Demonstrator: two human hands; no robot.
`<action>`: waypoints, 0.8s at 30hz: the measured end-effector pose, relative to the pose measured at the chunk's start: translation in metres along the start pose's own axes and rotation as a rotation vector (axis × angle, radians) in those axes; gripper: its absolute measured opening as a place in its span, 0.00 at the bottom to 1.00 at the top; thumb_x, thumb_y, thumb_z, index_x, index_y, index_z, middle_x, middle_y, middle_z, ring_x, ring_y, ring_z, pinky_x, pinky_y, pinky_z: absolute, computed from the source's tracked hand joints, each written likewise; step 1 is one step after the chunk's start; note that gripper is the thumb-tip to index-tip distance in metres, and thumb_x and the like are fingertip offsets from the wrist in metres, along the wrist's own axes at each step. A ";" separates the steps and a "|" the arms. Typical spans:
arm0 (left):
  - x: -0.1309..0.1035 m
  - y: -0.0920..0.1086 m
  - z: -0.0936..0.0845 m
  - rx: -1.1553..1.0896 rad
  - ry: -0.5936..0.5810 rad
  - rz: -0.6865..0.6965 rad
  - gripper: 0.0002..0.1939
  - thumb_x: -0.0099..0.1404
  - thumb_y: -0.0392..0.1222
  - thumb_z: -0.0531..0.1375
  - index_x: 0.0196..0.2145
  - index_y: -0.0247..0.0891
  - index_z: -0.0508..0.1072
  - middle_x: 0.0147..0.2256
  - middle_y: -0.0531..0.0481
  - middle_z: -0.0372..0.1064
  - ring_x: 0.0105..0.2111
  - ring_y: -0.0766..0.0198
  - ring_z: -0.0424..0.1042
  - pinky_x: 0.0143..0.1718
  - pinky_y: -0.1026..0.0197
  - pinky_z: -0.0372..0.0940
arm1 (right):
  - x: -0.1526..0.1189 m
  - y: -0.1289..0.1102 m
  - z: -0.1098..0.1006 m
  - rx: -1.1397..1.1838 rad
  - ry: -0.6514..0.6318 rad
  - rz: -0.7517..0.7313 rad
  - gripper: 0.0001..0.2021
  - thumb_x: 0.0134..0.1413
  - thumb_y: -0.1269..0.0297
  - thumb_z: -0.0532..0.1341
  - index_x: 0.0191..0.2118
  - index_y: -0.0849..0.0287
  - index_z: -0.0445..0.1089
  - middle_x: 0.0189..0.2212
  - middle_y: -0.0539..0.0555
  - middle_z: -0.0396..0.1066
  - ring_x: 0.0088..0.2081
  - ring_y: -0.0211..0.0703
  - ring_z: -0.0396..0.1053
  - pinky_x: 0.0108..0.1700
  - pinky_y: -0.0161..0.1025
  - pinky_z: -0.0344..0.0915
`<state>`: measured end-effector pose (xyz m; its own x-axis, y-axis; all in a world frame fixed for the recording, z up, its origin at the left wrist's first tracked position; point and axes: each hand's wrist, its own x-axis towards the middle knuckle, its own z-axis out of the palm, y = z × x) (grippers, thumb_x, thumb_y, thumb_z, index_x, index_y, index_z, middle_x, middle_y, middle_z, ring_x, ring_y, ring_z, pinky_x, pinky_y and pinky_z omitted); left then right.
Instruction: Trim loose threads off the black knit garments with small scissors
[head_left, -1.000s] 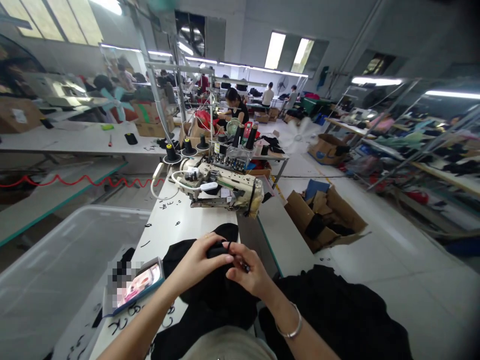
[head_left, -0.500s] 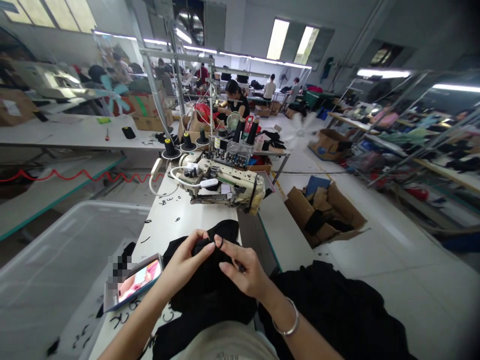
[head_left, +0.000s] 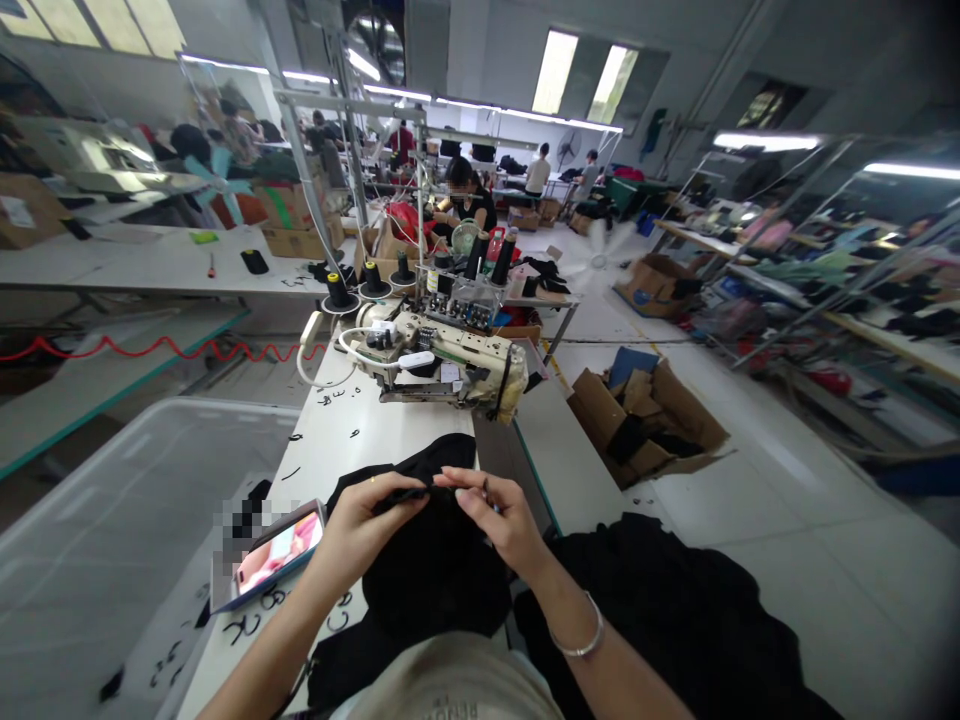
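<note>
Your left hand [head_left: 375,512] pinches the edge of the black cloth [head_left: 435,575], which hangs below that grip, partly on the bench [head_left: 397,425]. I can't tell if your right hand [head_left: 504,515], close by, pinches it too.

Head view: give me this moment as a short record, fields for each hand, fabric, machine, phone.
Left hand: pinching black fabric
Right hand: fingertips at the fabric's edge, gripping a small object too hidden to name
Fabric: lying partly on white table
Sewing machine: beyond both hands
Phone: screen lit, left of the left hand
</note>
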<state>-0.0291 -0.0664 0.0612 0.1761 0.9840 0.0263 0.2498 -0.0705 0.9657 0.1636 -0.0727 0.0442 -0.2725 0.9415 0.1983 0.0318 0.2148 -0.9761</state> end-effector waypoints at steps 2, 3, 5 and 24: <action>-0.003 0.002 -0.002 -0.039 -0.007 -0.059 0.06 0.52 0.41 0.63 0.28 0.38 0.77 0.29 0.49 0.75 0.32 0.59 0.72 0.34 0.63 0.64 | -0.002 0.006 -0.001 0.140 -0.023 0.079 0.14 0.58 0.54 0.55 0.44 0.57 0.68 0.31 0.51 0.69 0.19 0.30 0.59 0.21 0.30 0.57; -0.004 0.003 -0.003 -0.052 -0.016 -0.082 0.06 0.52 0.41 0.63 0.28 0.37 0.77 0.28 0.50 0.75 0.32 0.59 0.72 0.34 0.63 0.64 | -0.003 0.008 -0.001 0.182 -0.043 0.101 0.17 0.58 0.50 0.53 0.44 0.56 0.66 0.29 0.49 0.66 0.17 0.28 0.53 0.18 0.29 0.52; -0.007 0.003 -0.004 -0.076 -0.023 -0.107 0.06 0.52 0.41 0.63 0.28 0.37 0.77 0.28 0.50 0.74 0.32 0.60 0.71 0.34 0.64 0.63 | -0.006 0.006 0.000 0.141 -0.084 0.115 0.19 0.60 0.48 0.48 0.44 0.56 0.64 0.27 0.48 0.63 0.17 0.29 0.52 0.19 0.29 0.52; -0.019 0.007 -0.004 -0.093 -0.202 -0.069 0.06 0.56 0.40 0.61 0.29 0.37 0.77 0.29 0.51 0.73 0.32 0.61 0.69 0.35 0.64 0.61 | -0.011 -0.020 0.017 -0.272 -0.082 -0.114 0.08 0.58 0.67 0.55 0.34 0.62 0.70 0.29 0.52 0.70 0.32 0.37 0.67 0.36 0.32 0.61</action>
<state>-0.0341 -0.0849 0.0684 0.3509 0.9326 -0.0839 0.1806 0.0205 0.9833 0.1499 -0.0916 0.0605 -0.3658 0.8854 0.2867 0.2500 0.3902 -0.8861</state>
